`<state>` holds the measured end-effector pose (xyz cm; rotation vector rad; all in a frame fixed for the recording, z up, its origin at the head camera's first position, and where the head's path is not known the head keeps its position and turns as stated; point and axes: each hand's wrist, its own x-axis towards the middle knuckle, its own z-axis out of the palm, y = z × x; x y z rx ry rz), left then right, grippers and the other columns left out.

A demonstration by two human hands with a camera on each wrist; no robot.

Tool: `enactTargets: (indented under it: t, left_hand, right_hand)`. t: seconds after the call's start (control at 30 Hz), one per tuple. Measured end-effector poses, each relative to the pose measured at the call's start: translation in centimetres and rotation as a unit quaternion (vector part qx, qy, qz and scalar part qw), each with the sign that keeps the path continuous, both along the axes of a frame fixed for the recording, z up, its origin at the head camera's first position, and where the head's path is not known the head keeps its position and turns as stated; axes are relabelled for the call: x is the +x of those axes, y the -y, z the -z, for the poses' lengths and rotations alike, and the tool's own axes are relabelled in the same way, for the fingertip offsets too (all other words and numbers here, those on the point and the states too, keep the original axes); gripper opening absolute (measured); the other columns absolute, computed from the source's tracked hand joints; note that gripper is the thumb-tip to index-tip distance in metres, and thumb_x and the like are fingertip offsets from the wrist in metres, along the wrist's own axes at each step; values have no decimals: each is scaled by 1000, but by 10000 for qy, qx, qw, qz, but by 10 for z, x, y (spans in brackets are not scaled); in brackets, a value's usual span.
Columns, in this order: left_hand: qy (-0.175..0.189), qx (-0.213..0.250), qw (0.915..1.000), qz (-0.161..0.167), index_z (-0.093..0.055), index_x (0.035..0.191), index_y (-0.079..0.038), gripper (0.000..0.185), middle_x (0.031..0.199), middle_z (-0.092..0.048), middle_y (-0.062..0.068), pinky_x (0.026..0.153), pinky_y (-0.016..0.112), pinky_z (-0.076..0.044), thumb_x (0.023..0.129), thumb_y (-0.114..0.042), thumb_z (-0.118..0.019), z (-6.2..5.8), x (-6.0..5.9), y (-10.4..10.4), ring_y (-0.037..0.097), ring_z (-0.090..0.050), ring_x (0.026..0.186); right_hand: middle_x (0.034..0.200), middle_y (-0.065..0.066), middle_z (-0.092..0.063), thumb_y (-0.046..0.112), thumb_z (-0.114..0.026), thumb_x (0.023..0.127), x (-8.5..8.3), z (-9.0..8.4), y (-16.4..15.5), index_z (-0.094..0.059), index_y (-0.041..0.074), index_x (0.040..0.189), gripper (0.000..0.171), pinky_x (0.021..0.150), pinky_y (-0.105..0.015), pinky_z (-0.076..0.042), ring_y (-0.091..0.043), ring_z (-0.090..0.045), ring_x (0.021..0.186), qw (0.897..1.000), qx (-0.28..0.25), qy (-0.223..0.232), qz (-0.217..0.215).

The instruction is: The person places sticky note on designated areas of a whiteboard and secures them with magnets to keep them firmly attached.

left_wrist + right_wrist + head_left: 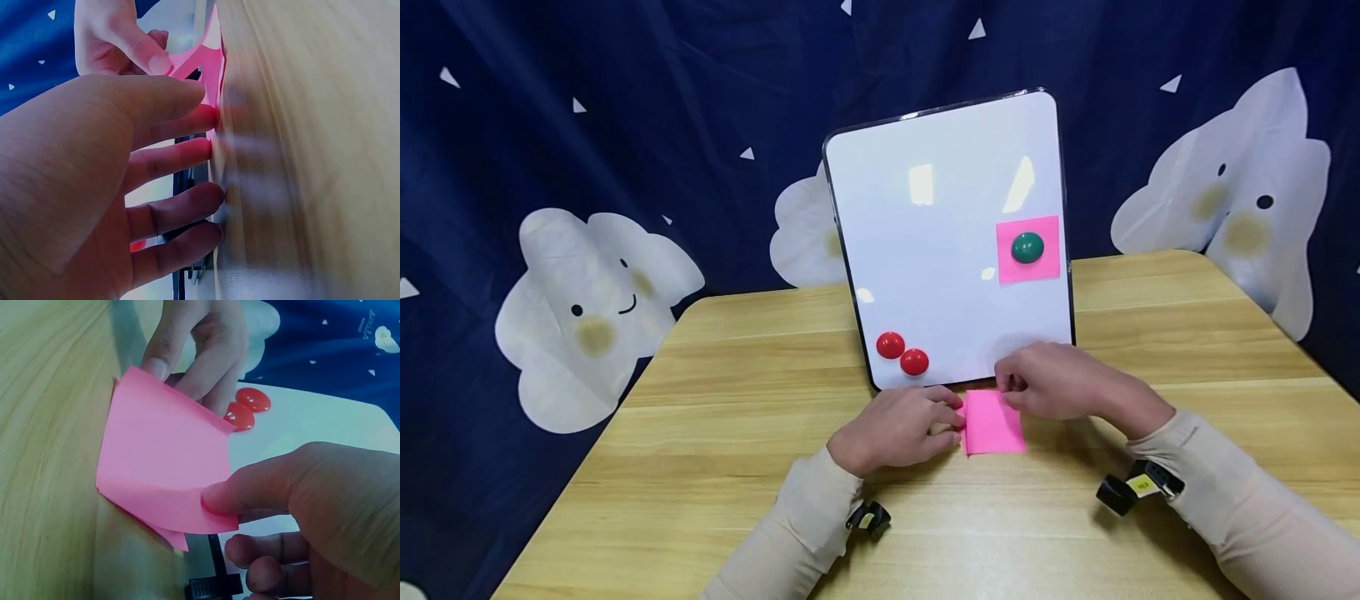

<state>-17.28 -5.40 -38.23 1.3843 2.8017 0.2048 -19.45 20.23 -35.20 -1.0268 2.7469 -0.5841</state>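
A pink sticky-note pad (992, 423) lies on the wooden table (737, 467) just in front of an upright whiteboard (925, 250). My left hand (951, 421) presses its straight fingertips (209, 150) against the pad's left edge. My right hand (1011, 385) pinches the top pink sheet (162, 462) at its far corner, thumb (215, 497) on top, and the sheet is curled up off the pad. On the board, a green magnet (1027, 247) pins another pink note (1045, 268), and two red magnets (891, 345) sit at the lower left.
The whiteboard stands right behind both hands, its bottom edge almost touching the pad. A dark blue cloth (587, 125) with white cloud figures hangs behind the table. Bare wood stretches to the left, right and front of the hands.
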Motion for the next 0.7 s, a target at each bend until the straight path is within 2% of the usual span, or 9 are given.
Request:
enactTargets:
  t: [0.23,0.5,0.7]
  left_hand:
    - [-26,48,10000,21,-78,111,-26,23,126,-65,-7,77,24,-52,98,-31,-61,0,0,-1,4,-58,117]
    - [74,103,9999,34,-78,109,-27,21,123,-66,-7,78,25,-52,99,-31,-60,1,-1,-1,5,-59,112]
    - [96,68,9999,-3,-78,110,-27,21,124,-65,-6,78,25,-52,99,-31,-60,1,-1,-1,5,-59,113]
  right_hand:
    - [67,10,-51,8,-70,88,1,-3,0,-62,24,74,23,59,-28,-41,-9,-48,66,9996,-146,209,-121]
    - [69,8,-52,3,-68,88,-2,1,1,-69,19,85,16,60,-27,-41,-11,-49,68,9979,-305,565,-129]
    - [69,10,-51,6,-70,88,-5,6,1,-70,19,88,12,62,-26,-42,-9,-49,68,9973,-413,551,-250]
